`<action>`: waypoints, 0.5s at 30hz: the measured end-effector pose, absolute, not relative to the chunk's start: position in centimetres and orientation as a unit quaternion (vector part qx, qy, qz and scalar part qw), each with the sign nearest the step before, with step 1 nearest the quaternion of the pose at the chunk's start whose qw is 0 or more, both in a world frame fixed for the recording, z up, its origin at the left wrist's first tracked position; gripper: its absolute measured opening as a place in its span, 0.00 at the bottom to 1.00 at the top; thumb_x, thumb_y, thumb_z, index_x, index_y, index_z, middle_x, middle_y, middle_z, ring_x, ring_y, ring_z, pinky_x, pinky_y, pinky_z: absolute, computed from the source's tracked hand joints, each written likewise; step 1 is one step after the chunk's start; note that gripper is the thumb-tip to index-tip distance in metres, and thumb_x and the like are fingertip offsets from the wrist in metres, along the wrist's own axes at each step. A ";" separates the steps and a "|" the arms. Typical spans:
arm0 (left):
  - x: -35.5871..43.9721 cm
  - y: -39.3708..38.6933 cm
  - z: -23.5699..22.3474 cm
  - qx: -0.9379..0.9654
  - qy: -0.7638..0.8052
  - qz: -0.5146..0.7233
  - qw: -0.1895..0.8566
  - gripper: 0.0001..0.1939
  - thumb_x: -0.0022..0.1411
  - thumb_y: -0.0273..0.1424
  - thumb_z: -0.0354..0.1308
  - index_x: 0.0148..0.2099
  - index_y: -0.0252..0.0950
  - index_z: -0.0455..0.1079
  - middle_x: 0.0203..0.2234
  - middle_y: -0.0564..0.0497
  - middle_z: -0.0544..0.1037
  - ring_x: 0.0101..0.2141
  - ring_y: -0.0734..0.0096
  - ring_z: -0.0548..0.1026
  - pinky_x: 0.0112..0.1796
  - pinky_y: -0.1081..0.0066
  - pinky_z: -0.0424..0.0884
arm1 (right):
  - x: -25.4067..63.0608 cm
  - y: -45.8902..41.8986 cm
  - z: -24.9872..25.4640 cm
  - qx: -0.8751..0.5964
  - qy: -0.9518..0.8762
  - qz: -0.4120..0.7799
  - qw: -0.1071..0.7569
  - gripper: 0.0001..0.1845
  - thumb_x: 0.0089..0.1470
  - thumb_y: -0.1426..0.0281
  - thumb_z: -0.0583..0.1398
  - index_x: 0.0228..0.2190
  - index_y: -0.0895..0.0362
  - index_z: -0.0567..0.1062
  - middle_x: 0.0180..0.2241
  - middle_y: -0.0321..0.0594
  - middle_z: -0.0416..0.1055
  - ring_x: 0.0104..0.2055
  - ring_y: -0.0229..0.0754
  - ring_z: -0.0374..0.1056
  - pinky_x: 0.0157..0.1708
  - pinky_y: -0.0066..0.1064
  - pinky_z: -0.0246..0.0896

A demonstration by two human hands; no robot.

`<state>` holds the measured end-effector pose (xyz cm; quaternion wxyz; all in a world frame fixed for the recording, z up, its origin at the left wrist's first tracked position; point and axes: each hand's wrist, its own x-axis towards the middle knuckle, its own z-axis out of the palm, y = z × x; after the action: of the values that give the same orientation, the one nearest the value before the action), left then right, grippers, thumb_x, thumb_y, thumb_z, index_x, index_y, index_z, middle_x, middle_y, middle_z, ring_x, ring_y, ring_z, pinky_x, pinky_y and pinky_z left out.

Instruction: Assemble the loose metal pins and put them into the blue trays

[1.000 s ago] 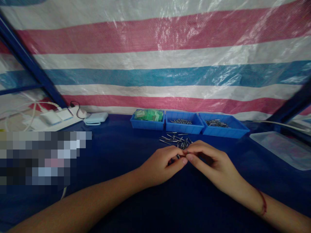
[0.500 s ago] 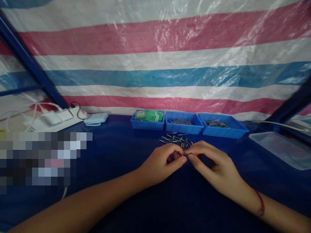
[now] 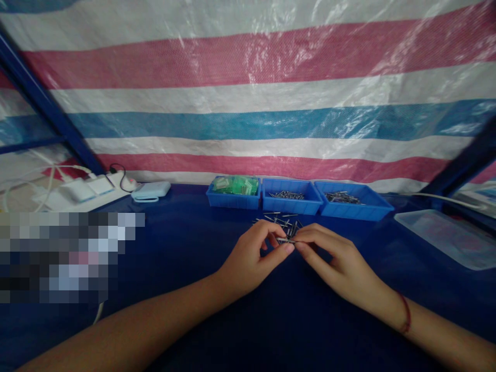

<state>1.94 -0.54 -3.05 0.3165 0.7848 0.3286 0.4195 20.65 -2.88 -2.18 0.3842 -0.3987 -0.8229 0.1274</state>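
In the head view, a thin metal rod (image 3: 287, 241) lies between my two hands above the dark blue table. My left hand (image 3: 251, 256) is closed around it, with the thumb and index finger at its sides. My right hand (image 3: 339, 258) pinches its right end between thumb and fingertips. The fingertips of both hands almost meet, and they partly cover the rod. Just behind them is a loose pile of thin dark and silvery metal rods (image 3: 284, 222) on the table, partly hidden by my fingers.
Beyond the pile stand three blue bins: one with green packets (image 3: 233, 202), a middle one (image 3: 298, 207) and a right one (image 3: 360, 212), both holding metal rods. A clear plastic lid (image 3: 445, 240) lies right. At left are a light blue device (image 3: 151, 191) and a power strip (image 3: 104, 199).
Both hands have shifted slightly left, along with a small shift of the whole view. More of the metal rod now shows between the fingers.
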 end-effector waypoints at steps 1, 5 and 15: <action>1.9 -0.5 -3.2 0.781 0.333 0.421 0.321 0.08 0.59 0.30 0.56 0.41 0.36 0.63 0.33 0.51 0.71 0.33 0.72 0.70 0.33 0.72 0.65 | 21.1 -2.5 -2.1 -0.409 -0.821 0.098 0.387 0.07 0.58 0.71 0.53 0.32 0.55 0.71 0.32 0.38 0.71 0.35 0.38 0.68 0.36 0.30 0.63; 2.0 -0.5 -3.5 0.787 0.339 0.412 0.310 0.11 0.61 0.30 0.54 0.46 0.36 0.62 0.37 0.49 0.71 0.35 0.71 0.70 0.36 0.70 0.66 | 25.1 0.0 -1.3 -0.514 -0.754 -0.145 0.382 0.10 0.58 0.67 0.52 0.34 0.57 0.71 0.33 0.43 0.72 0.33 0.42 0.68 0.35 0.33 0.62; 2.0 -0.7 -3.6 0.873 0.403 0.251 0.113 0.12 0.61 0.35 0.54 0.46 0.38 0.69 0.42 0.47 0.70 0.43 0.60 0.69 0.42 0.60 0.64 | 28.1 2.2 -1.4 -0.578 -0.726 -0.248 0.279 0.18 0.56 0.61 0.53 0.41 0.61 0.71 0.37 0.50 0.71 0.39 0.51 0.67 0.42 0.42 0.60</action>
<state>1.96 -0.71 -3.57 0.1128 0.8727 0.4032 0.2512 28.14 2.17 -1.43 0.2790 -0.5776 -0.7261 -0.2478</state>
